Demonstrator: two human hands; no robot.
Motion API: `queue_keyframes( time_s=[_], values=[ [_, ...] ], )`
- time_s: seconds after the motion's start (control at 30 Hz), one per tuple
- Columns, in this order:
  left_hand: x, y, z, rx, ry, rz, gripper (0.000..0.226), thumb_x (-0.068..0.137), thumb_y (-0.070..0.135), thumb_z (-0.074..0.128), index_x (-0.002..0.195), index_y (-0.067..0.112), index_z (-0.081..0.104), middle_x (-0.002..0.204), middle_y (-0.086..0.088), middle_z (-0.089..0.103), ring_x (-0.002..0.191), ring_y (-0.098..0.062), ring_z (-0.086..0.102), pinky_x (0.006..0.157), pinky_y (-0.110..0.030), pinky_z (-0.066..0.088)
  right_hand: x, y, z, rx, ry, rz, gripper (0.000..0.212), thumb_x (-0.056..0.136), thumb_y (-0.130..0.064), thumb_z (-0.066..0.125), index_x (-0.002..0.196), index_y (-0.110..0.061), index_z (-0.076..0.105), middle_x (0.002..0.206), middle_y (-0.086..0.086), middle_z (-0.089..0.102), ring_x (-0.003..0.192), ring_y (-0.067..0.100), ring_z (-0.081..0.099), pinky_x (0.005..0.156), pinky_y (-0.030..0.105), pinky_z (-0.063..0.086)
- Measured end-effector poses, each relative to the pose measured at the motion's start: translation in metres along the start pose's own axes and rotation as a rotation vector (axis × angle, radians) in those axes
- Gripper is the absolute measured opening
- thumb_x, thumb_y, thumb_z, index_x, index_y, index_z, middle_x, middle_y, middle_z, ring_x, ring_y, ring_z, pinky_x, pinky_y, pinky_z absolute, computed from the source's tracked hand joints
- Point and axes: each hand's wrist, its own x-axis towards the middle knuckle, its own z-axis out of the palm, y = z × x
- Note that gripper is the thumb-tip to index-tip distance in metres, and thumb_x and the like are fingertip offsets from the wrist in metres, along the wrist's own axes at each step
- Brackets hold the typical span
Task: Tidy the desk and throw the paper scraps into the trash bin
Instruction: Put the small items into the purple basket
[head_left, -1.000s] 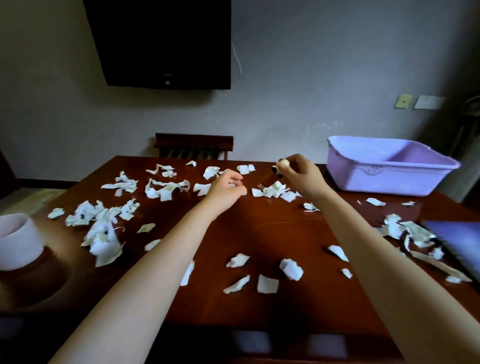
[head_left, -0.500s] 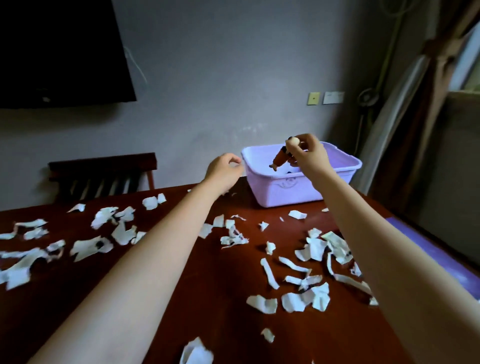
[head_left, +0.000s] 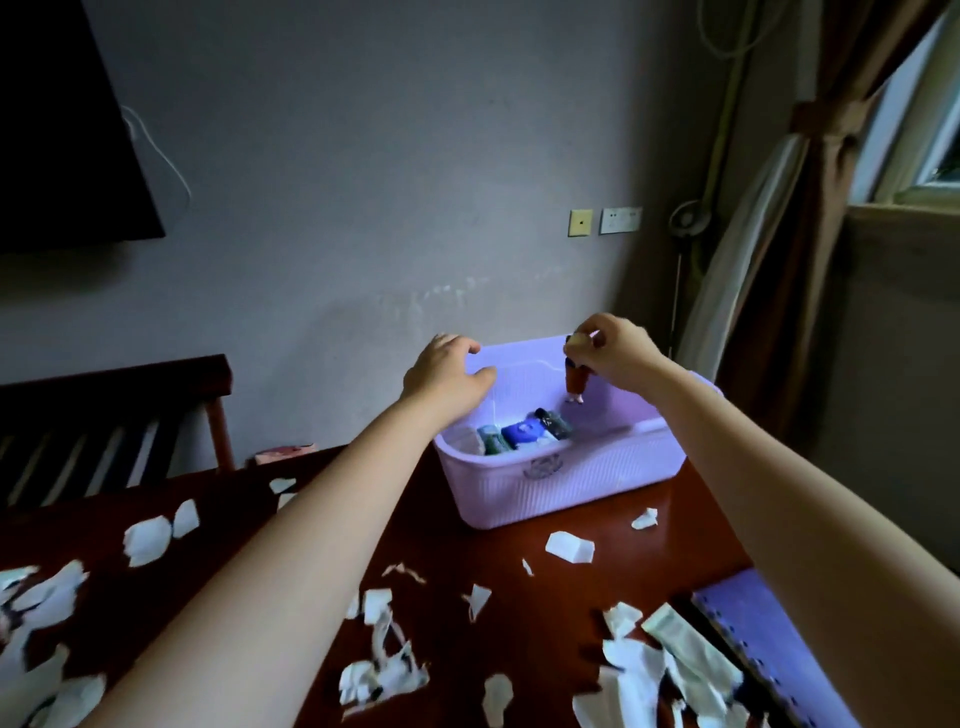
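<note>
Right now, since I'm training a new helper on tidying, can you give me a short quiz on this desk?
1. True or false: the purple basket is empty.
2. The right hand pinches: A) a pen; B) a small brown figure; C) nothing.
3. Fill in: the white paper scraps lie on the ____.
Key: 1 false, small items lie in it; 2 B; 3 table.
</note>
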Motion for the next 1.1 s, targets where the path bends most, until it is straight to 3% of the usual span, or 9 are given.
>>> queue_keyframes(
  time_s=[0.2,0.3,0.4,0.5,0.63,0.77,0.93,1.1],
  values=[
    [0.037,-0.021,0.015,0.149,-0.096,-0.028,0.048,0.094,0.040,0.045,0.134,0.014,0.046,0.143,-0.002,0.042,0.132,-0.020,0.040,0.108,-0.036,0.033,0.057,0.009,0.021,-0.340,-0.333,0.014,0.015,0.088,-0.025,0.055,0.085,-0.011,0.061,0.080,0.011,0.073,0.074,0.026,0.064,0.076,0.032,0.051],
    [0.040,-0.024,0.023,0.271,-0.104,0.007,0.048,0.095,0.043,0.039,0.134,0.015,0.045,0.144,-0.002,0.044,0.133,-0.020,0.040,0.107,-0.034,0.031,0.075,0.017,0.031,-0.515,-0.547,0.086,0.020,0.088,-0.024,0.053,0.086,-0.009,0.065,0.083,0.012,0.072,0.069,0.025,0.061,0.061,0.030,0.049],
    [0.041,-0.027,0.027,0.331,-0.073,0.046,0.049,0.096,0.045,0.037,0.133,0.015,0.045,0.144,-0.001,0.044,0.134,-0.019,0.039,0.106,-0.034,0.030,0.082,0.027,0.044,-0.626,-0.685,0.128,0.015,0.090,-0.020,0.053,0.086,-0.007,0.061,0.064,0.005,0.060,0.057,0.020,0.058,0.051,0.025,0.045],
    [0.041,-0.029,0.029,0.335,-0.057,0.054,0.050,0.096,0.046,0.035,0.134,0.015,0.044,0.145,-0.001,0.043,0.134,-0.019,0.039,0.106,-0.033,0.030,0.085,0.039,0.053,-0.667,-0.714,0.155,0.017,0.092,-0.021,0.053,0.086,-0.006,0.059,0.060,0.003,0.056,0.048,0.013,0.053,0.046,0.023,0.044],
    [0.040,-0.028,0.029,0.333,-0.057,0.056,0.050,0.096,0.047,0.034,0.134,0.015,0.043,0.146,0.000,0.042,0.135,-0.018,0.038,0.106,-0.033,0.028,0.088,0.053,0.062,-0.580,-0.789,0.247,0.035,0.093,-0.026,0.056,0.112,0.003,0.058,0.077,0.014,0.061,0.059,0.020,0.056,0.050,0.025,0.048],
    [0.040,-0.028,0.029,0.359,-0.056,0.068,0.051,0.096,0.047,0.035,0.135,0.015,0.042,0.146,0.001,0.041,0.135,-0.017,0.037,0.105,-0.033,0.027,0.089,0.057,0.067,-0.495,-0.786,0.326,0.041,0.093,-0.023,0.058,0.121,0.007,0.052,0.071,0.013,0.055,0.058,0.019,0.055,0.052,0.029,0.051],
    [0.039,-0.026,0.028,0.377,-0.083,0.063,0.053,0.096,0.047,0.035,0.137,0.015,0.039,0.148,0.001,0.039,0.136,-0.017,0.035,0.107,-0.034,0.026,0.089,0.058,0.062,-0.466,-0.754,0.344,0.040,0.093,-0.023,0.058,0.122,0.005,0.053,0.078,0.013,0.056,0.065,0.024,0.057,0.057,0.033,0.050],
    [0.038,-0.026,0.027,0.371,-0.098,0.045,0.052,0.095,0.047,0.035,0.136,0.015,0.041,0.147,0.000,0.040,0.135,-0.018,0.036,0.107,-0.036,0.027,0.082,0.048,0.053,-0.533,-0.736,0.335,0.028,0.087,-0.025,0.061,0.105,-0.003,0.062,0.083,0.011,0.062,0.066,0.024,0.060,0.054,0.029,0.048]
  ],
)
